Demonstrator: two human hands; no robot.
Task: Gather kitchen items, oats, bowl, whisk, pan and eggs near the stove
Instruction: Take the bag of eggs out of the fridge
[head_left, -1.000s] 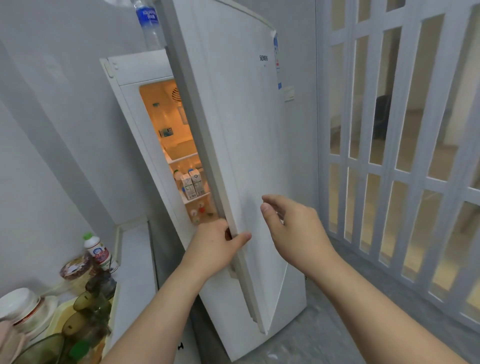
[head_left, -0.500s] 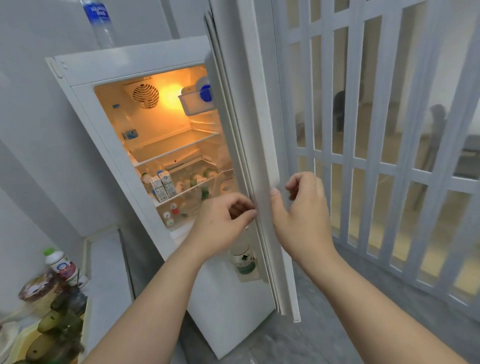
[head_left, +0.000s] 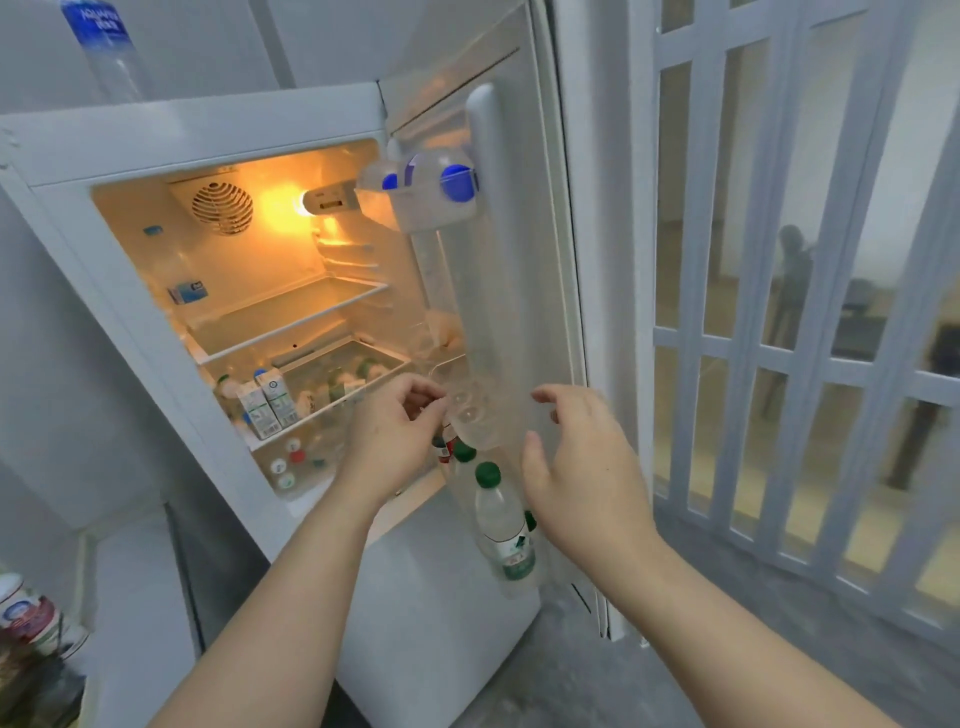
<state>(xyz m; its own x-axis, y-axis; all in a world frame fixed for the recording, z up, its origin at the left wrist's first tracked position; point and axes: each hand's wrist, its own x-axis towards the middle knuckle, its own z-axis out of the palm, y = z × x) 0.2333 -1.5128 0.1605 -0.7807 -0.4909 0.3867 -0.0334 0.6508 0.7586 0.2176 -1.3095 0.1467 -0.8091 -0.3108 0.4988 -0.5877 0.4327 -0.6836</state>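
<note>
View: head camera, looking down both forearms into the fridge (head_left: 182, 135).
Just changed: the fridge door (head_left: 519, 260) was barely cracked a second ago and now it's swung wide. Both hands are off its edge!
Left hand (head_left: 395, 441): up at the door shelf with its fingers curled in, right beside a clear plastic tray (head_left: 467, 408). Whether it is pinching that tray I cannot tell.
Right hand (head_left: 587, 467): fingers loosely spread and holding nothing, hovering just in front of the door's inner face.
Eggs: pale rounded shapes (head_left: 444, 325) sit on the door shelf above the tray. They could be the eggs, but they're too blurred to call.
What it means: my read is that the egg hunt is on, with nothing collected yet.
Inside: lamp (head_left: 283, 205) glowing, milk cartons (head_left: 267, 402) on the lower shelf, green-capped bottles (head_left: 501, 519) in the bottom door rack.
On top: a water bottle (head_left: 104, 47) stands on the fridge.
Surface: a pale counter (head_left: 135, 571) left of the fridge, with jars crowding the near corner.
Room: grey floor (head_left: 597, 675), and a white slatted partition (head_left: 779, 312) to the right.
</note>
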